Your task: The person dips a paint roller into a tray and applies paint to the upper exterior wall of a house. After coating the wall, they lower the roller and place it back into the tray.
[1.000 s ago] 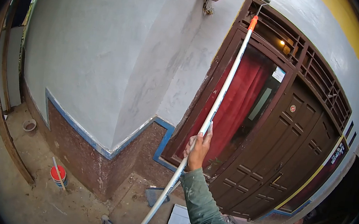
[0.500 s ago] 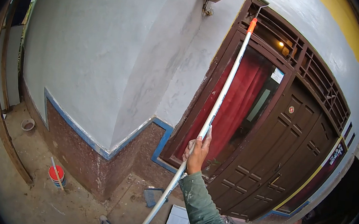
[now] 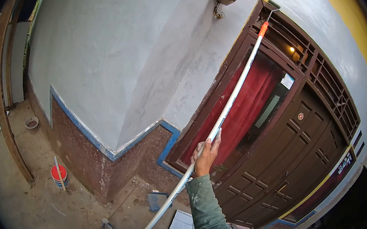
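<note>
My right hand (image 3: 206,156), in a green sleeve, is wrapped round a long white paint roller pole (image 3: 234,93). The pole slants from the bottom edge of the view up past a window with a red curtain (image 3: 252,95). Its upper end has an orange grip (image 3: 263,30) and a bent wire frame. On that frame, a dark paint roller (image 3: 273,4) is up by the top left corner of the brown door frame, overlapping the pale wall there. My left hand is out of view, and the pole's lower end is cut off by the frame.
A brown double door (image 3: 283,161) stands right of the window. On the ground are a red-topped bucket (image 3: 59,172) with a stick, a blue paint tray (image 3: 156,200), a white lid-like tray (image 3: 182,225) and a sandal (image 3: 108,228). A wooden post (image 3: 4,100) rises at left.
The view has shifted slightly, so the wall and door sit a little further right and lower. Hand, pole and roller keep nearly the same place against the door and window.
</note>
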The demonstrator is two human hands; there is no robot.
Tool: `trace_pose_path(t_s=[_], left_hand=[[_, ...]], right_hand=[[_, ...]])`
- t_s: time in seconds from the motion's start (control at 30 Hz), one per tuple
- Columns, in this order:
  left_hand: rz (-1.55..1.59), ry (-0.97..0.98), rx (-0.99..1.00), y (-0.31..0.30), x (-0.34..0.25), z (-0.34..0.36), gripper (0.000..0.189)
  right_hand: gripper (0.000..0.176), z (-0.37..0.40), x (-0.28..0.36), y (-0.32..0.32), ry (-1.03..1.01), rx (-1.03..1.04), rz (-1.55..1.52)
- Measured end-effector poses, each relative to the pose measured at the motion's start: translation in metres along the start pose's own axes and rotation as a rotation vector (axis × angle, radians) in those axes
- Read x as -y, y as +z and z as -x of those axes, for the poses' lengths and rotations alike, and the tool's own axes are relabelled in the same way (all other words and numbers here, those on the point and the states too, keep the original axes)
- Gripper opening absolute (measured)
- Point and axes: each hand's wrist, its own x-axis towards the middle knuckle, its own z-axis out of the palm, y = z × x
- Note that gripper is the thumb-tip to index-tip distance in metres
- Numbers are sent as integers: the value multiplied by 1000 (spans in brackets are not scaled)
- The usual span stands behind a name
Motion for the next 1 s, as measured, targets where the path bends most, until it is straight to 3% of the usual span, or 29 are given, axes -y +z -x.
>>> trace_pose_path(t_s=[0.37, 0.6, 0.63, 0.7, 0.77, 1.0], left_hand=[[-86, 99, -19, 9, 12, -11, 43], [-137, 139, -33, 22, 20, -9, 43], [-137, 139, -33, 1, -24, -16, 43], [224, 26, -156, -45, -115, -28, 36], [145, 3, -161, -62, -148, -33, 37], [128, 34, -185, -56, -119, -33, 42]], right_hand=[[57, 13, -15, -12, 20, 5, -3], [55, -28, 20, 2, -29, 21, -25], [55, -39, 27, 3, -29, 22, -24], [55, -61, 42, 6, -65, 51, -36], [55, -83, 55, 8, -86, 63, -27], [55, -75, 50, 12, -70, 53, -7]])
